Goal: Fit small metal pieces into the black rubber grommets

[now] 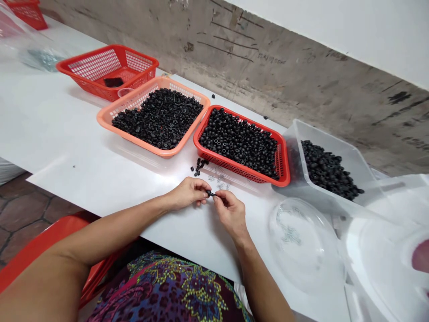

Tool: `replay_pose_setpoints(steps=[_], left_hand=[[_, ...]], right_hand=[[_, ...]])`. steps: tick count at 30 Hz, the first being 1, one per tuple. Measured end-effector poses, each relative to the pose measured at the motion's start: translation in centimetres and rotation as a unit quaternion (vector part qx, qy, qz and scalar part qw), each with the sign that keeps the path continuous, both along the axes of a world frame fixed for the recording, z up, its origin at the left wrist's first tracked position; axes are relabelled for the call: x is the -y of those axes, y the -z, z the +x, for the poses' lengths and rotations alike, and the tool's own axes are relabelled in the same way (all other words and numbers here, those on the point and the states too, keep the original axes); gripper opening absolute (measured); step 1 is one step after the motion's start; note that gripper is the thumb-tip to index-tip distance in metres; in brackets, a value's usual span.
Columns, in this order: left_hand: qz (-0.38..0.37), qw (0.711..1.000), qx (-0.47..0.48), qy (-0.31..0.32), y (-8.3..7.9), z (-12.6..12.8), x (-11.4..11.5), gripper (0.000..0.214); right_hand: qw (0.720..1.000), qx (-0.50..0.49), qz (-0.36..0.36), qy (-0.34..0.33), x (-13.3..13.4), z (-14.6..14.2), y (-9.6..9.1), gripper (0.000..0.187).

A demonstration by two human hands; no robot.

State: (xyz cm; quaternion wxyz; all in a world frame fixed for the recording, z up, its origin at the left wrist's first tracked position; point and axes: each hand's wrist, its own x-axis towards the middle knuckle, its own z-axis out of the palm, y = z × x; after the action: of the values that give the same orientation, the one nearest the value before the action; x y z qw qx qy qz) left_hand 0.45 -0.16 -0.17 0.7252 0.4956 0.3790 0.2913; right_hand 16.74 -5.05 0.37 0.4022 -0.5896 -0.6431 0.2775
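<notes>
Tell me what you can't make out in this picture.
Head view only.
The small black piece between left hand and right hand: tiny, fingertips cover it.
The dark thing in the far red basket: distant, shape unclear.
The clear bits on the white table: transparent, too small.
The corner red basket: cut off by the frame's top-left edge.

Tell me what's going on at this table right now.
A seated person pinches a small black part between the left hand and right hand, just above the white table. Behind them, an orange basket, a red basket and a clear tub each hold similar black pieces. A few loose pieces lie by the red basket.
</notes>
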Motion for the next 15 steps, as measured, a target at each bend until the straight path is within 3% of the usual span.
replay_pose_setpoints(steps=[10,15], left_hand=[[0.033,0.999,-0.016,-0.015,0.47,0.19,0.26,0.015],[0.070,0.996,-0.048,-0.015,0.60,0.27,0.49,0.015]], right_hand=[[0.988,0.096,0.107,-0.049,-0.03,0.02,0.72,0.014],[0.991,0.104,0.073,-0.045,0.06,-0.06,0.50,0.015]])
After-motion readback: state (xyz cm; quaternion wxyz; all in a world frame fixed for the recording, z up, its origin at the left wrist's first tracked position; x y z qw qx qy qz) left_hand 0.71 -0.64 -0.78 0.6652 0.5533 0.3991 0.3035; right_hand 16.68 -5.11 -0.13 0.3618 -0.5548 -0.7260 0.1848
